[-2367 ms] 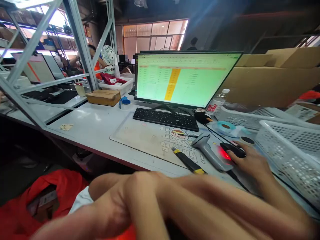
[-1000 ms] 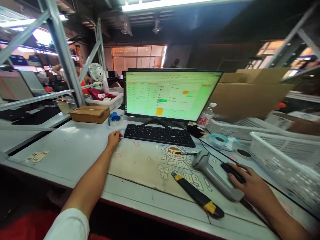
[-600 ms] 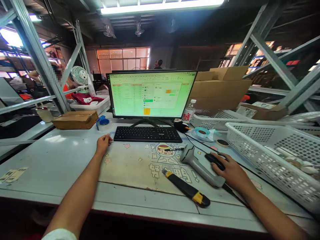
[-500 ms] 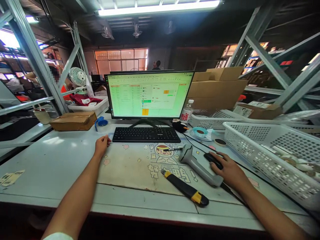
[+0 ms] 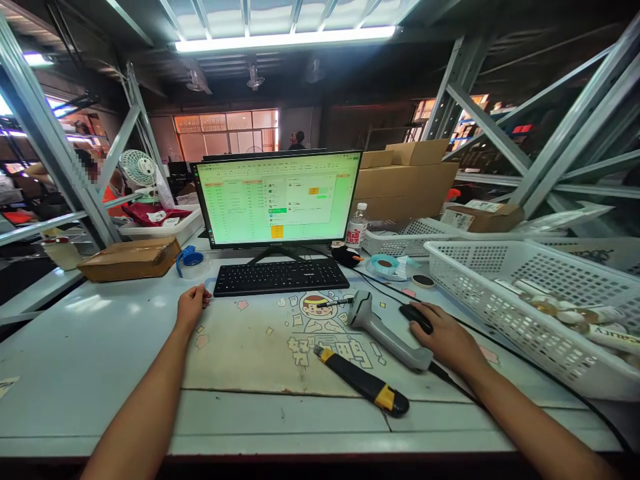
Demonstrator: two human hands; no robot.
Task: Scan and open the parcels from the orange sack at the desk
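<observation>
My right hand (image 5: 447, 339) rests over a black computer mouse (image 5: 416, 318) on the right side of a printed desk mat (image 5: 235, 357). To the left, my left hand (image 5: 193, 308) lies loosely curled at the mat's edge, beside the black keyboard (image 5: 283, 276); no object shows in its fingers. Between the hands lie a grey barcode scanner (image 5: 390, 337), a black-and-yellow utility knife (image 5: 363, 382) and a black pen (image 5: 336, 303). Behind the keyboard stands a lit monitor (image 5: 280, 200) with a spreadsheet and a smaller window.
A white plastic basket (image 5: 465, 257) holding several white bottles or tubes stands at right. Near the monitor are a drink bottle (image 5: 357, 225) and tape rolls. A cardboard box (image 5: 130, 259) sits at left. Metal frame posts flank the desk, and cables run along its right side.
The view has turned slightly right and up, so the desk things sit further left in the picture. Both hands keep their places, the right one still on the mouse.
</observation>
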